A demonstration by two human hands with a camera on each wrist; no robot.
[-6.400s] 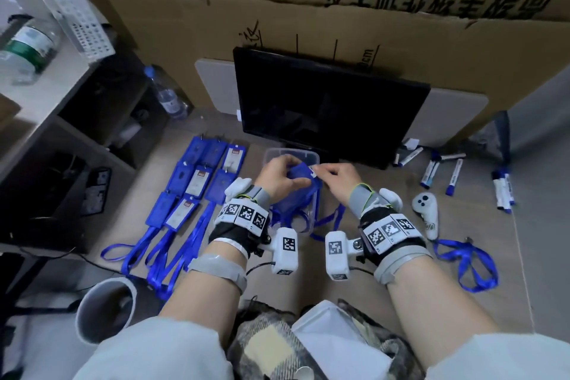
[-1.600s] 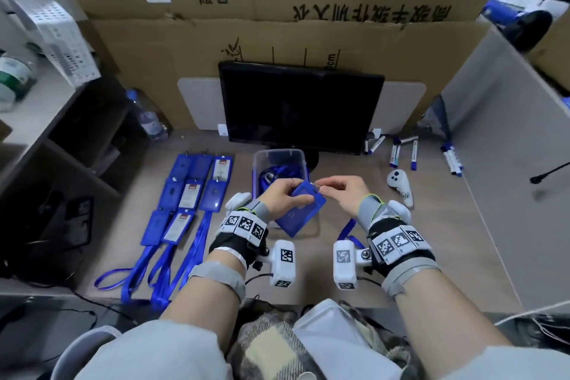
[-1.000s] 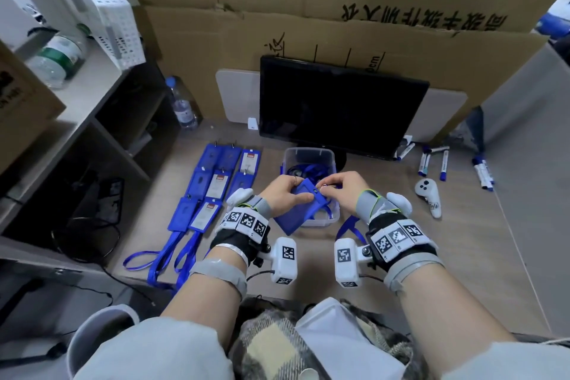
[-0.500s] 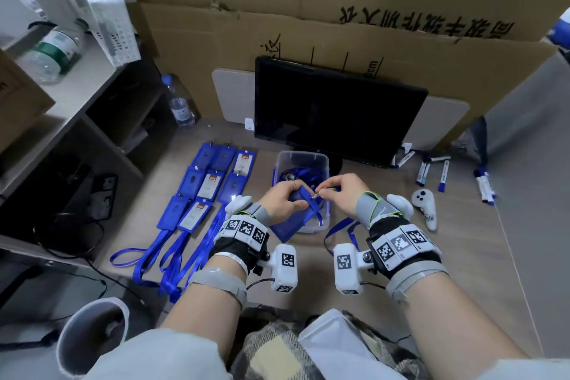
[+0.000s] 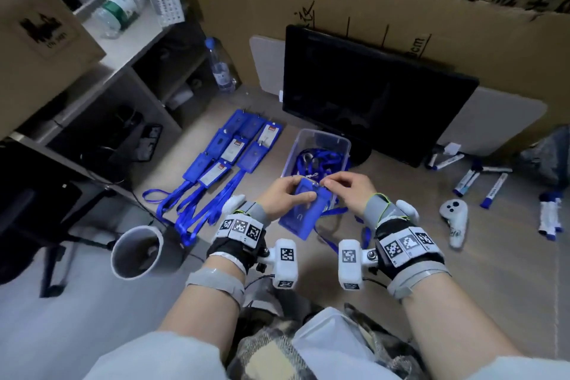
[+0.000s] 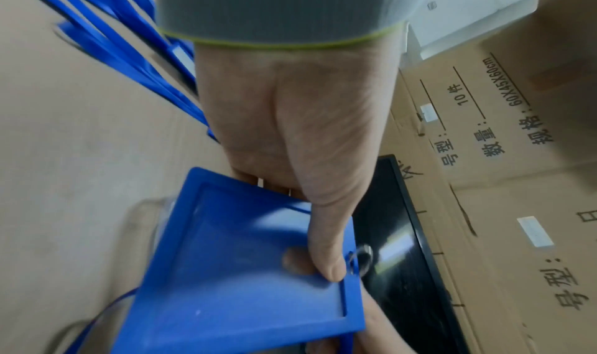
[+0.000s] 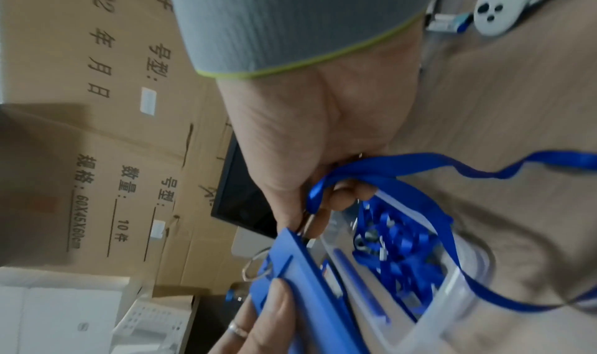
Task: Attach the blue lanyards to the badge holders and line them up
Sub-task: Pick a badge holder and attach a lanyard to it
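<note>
My left hand (image 5: 285,196) grips a blue badge holder (image 5: 303,214) above the desk, thumb pressed on its face (image 6: 245,270), with a metal ring (image 6: 360,258) at its top edge. My right hand (image 5: 347,188) pinches the clip end of a blue lanyard (image 7: 371,178) against the holder's top edge (image 7: 290,252); the strap (image 5: 334,213) trails down behind the holder. Several finished holders with lanyards (image 5: 229,157) lie in rows at the left. A clear plastic bin (image 5: 320,140) behind my hands holds more lanyards (image 7: 397,257).
A black monitor (image 5: 370,95) stands behind the bin, with cardboard boxes (image 5: 401,9) at the back. Markers (image 5: 481,179) and a white controller (image 5: 453,219) lie at the right. A water bottle (image 5: 220,66) and shelving sit at the left, a grey cup (image 5: 137,251) near the desk's front edge.
Both hands have stayed together at the holder's top edge, my right fingers working the lanyard clip there. The head view has tilted and moved closer.
</note>
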